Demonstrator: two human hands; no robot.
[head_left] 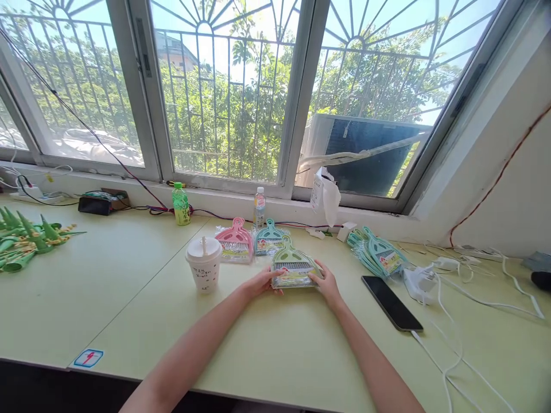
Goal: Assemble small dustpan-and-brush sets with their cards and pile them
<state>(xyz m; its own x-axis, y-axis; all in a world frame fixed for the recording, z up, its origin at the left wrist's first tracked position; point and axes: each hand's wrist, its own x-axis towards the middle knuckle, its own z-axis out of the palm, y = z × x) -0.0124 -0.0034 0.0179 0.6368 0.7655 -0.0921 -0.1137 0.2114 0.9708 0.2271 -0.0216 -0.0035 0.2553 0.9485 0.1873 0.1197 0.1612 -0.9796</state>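
L hand (260,282): gripping L edge of green set, thumb on front, some fingertips under btm edge.
R hand (328,287): gripping R edge of same set, thumb on front; so both hands clamped on one item, a set's width apart.
Green set (293,266): dustpan w/ brush, handle pointing away, b/w the hands, mid surface (275,344); can't tell if btm edge rests or is lifted a bit.
Done, as far as seen: green set has clear wrap on & label across front; pink set (236,244) & teal set (269,237) also wrapped, lying just behind.
Left: can't tell; teal stack (379,252) off to R holds several sets, labelled, but nothing shows which have been handled. Wrap closure on green set too small to judge.
Wraps: 1 brush + 1 dustpan visible in green pkg; pink & teal look the same.
Cup (204,269): white, lidded, straw in, L of hands; contents hidden.
Green bottle (181,207): capped, back near window (228,115); fill level unclear.
Clear bottle (259,209): white cap, behind teal set; label hides most of contents.
Tissue pack (319,189): by window, tissue hanging out.
Phone (392,304): R side, screen dark, cable in, charger (418,284) near.
Green cones (37,238): heaped far L.
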